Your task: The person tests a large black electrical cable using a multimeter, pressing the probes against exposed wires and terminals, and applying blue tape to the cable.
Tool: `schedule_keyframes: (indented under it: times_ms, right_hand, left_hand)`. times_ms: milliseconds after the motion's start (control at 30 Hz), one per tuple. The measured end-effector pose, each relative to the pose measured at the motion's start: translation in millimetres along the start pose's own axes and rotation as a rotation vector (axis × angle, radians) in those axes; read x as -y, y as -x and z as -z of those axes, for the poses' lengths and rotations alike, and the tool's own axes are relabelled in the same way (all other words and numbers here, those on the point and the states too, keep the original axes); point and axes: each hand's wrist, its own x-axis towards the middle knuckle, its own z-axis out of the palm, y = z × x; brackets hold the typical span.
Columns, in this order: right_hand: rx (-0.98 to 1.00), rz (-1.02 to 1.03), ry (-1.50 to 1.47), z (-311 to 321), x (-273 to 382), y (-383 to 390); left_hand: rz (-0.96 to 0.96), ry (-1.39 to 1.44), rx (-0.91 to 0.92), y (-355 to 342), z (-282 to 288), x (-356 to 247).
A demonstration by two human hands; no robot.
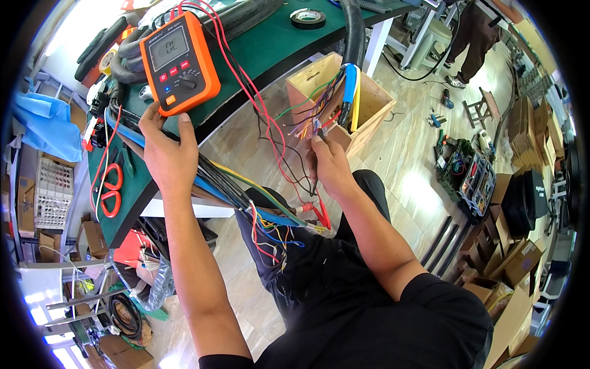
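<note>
An orange handheld test meter (181, 64) with a grey screen and a round dial is propped up at the green table's edge. My left hand (171, 154) grips its lower end, thumb on one side and fingers on the other. Red and black test leads (261, 104) run from its top. My right hand (330, 161) is closed at the thin coloured wires (316, 117) fanning from a thick black cable (353, 31); what exactly its fingertips pinch is partly hidden. Over my lap, a red alligator clip (322, 212) sits by the stripped end of a second cable bundle (215, 181).
A wooden box (362, 132) stands under the hanging cable. On the green table (258, 43) lie black tape (308, 18) and red-handled scissors (111, 190). An open toolbox (470, 178), a stool (482, 109) and cardboard boxes (522, 261) stand right. Another person (476, 37) stands far right.
</note>
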Motion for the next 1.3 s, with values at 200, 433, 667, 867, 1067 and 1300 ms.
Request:
schedule_keyframes:
  times_ms: [200,433,667,867,1067,1300]
  right_hand:
    - [0.005,0.007,0.032,1.4,-1.1,-0.9]
    - [0.021,0.040,0.032,1.8,-2.0,-0.9]
    - [0.018,0.029,0.013,0.9,-0.3,0.3]
    - [0.025,0.040,0.022,4.0,1.2,1.5]
    - [0.000,-0.011,0.046,-2.5,-3.1,-1.3]
    - [-0.029,-0.015,0.005,0.1,5.7,4.2]
  left_hand:
    - [0.004,0.013,0.000,-0.3,-0.7,1.4]
    - [-0.014,0.021,-0.005,-0.6,-1.0,2.9]
    - [-0.005,0.009,-0.005,-0.2,-0.4,0.9]
    - [-0.003,0.010,0.000,0.7,-2.6,0.2]
    - [0.017,0.013,-0.013,1.3,4.1,3.3]
    - [-0.003,0.017,-0.007,-1.6,-1.3,-0.3]
